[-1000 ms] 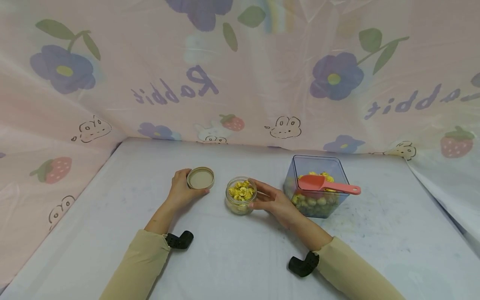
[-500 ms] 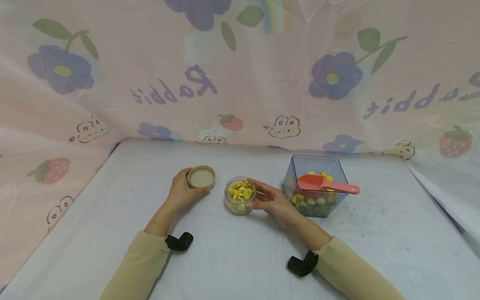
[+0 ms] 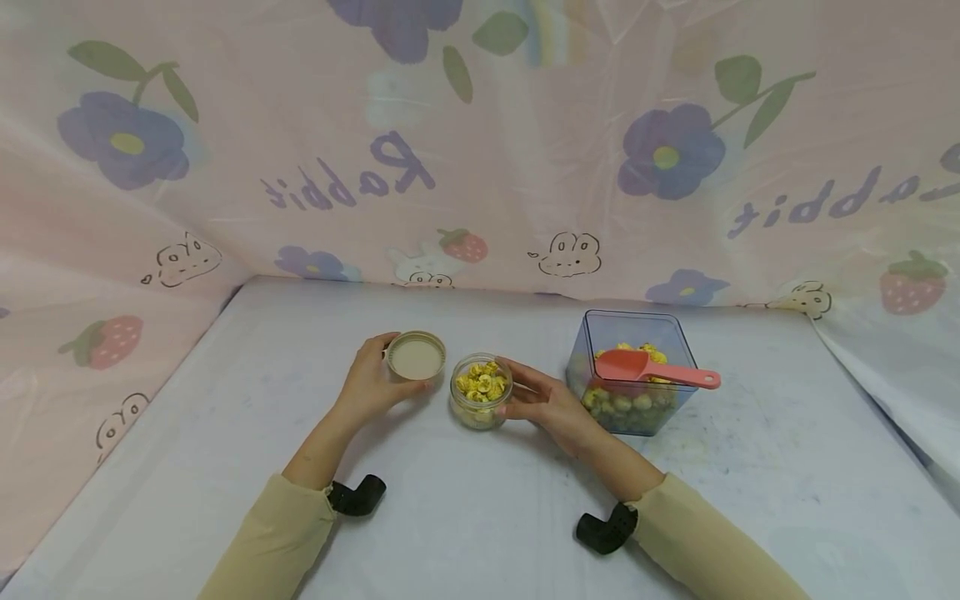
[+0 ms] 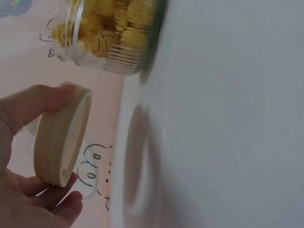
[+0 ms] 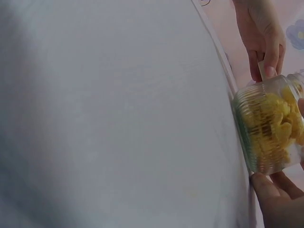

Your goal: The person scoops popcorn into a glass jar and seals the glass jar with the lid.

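Observation:
A round beige jar lid [image 3: 416,357] is pinched at its rim between the thumb and fingers of my left hand [image 3: 366,385]. In the left wrist view the lid [image 4: 61,140] hangs above the table, its shadow falling on the white surface. Just right of it stands a small ribbed glass jar [image 3: 477,414], upright and uncovered, filled with yellow popcorn [image 3: 482,382]. My right hand [image 3: 552,414] grips this jar from the right side, thumb in front and fingers behind. The right wrist view has the jar [image 5: 266,130] close up, with the left hand [image 5: 261,31] beyond it.
Right of the right hand stands a bluish clear square container [image 3: 652,412] holding more popcorn. A pink scoop [image 3: 656,370] lies across its rim, handle sticking out to the right. A printed curtain [image 3: 495,183] hangs along the back edge of the white table [image 3: 465,517].
My left hand has carried the lid a little to the right, closer to the jar. The right hand and the jar stay put.

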`<state>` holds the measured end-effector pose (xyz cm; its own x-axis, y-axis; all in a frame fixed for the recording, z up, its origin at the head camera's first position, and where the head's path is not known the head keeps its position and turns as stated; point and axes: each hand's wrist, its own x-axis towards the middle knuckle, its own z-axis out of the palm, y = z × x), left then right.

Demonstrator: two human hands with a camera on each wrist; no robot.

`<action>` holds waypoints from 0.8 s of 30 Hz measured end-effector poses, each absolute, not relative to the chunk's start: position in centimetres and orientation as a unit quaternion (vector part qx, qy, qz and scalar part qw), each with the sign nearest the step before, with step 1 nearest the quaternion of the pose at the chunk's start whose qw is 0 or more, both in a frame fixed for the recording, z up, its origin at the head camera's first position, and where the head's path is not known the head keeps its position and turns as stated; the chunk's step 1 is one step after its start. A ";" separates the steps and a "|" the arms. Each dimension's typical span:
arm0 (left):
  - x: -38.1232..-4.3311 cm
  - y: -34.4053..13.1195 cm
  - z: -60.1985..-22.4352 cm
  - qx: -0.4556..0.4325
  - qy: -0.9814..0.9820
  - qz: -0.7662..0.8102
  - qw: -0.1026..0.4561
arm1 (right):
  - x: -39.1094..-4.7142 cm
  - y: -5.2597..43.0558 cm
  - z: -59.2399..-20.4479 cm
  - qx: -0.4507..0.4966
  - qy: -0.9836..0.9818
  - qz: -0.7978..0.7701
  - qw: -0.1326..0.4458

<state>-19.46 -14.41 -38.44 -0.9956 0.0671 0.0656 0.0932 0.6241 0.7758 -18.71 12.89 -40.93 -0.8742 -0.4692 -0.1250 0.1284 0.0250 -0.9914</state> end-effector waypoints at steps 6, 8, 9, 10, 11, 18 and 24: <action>-18.6 -14.0 -37.8 -0.064 -0.900 -0.430 0.021 | -18.7 12.9 -41.0 -0.125 0.683 -0.687 0.216; -18.4 -14.0 -37.7 -0.065 -0.900 -0.430 0.017 | -18.7 12.9 -41.0 -0.125 0.684 -0.685 0.215; -18.3 -14.0 -37.7 -0.065 -0.900 -0.430 0.014 | -18.7 12.9 -41.0 -0.126 0.685 -0.685 0.214; -18.2 -14.0 -37.6 -0.066 -0.900 -0.430 0.012 | -18.7 12.9 -41.0 -0.126 0.685 -0.685 0.214; -18.1 -14.0 -37.6 -0.068 -0.900 -0.430 0.012 | -18.7 12.9 -41.1 -0.126 0.685 -0.684 0.214; -17.5 -14.1 -37.3 -0.097 -0.901 -0.422 0.027 | -18.7 12.9 -41.1 -0.124 0.686 -0.685 0.212; -17.1 -14.4 -37.2 -0.123 -0.901 -0.415 0.038 | -18.7 12.9 -41.1 -0.124 0.687 -0.684 0.211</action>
<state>-17.11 -14.40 -37.24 -0.9667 0.1906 0.1709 0.2538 0.6258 0.7376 -18.69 12.91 -41.08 -0.8804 -0.4588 -0.1197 0.1178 0.0330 -0.9925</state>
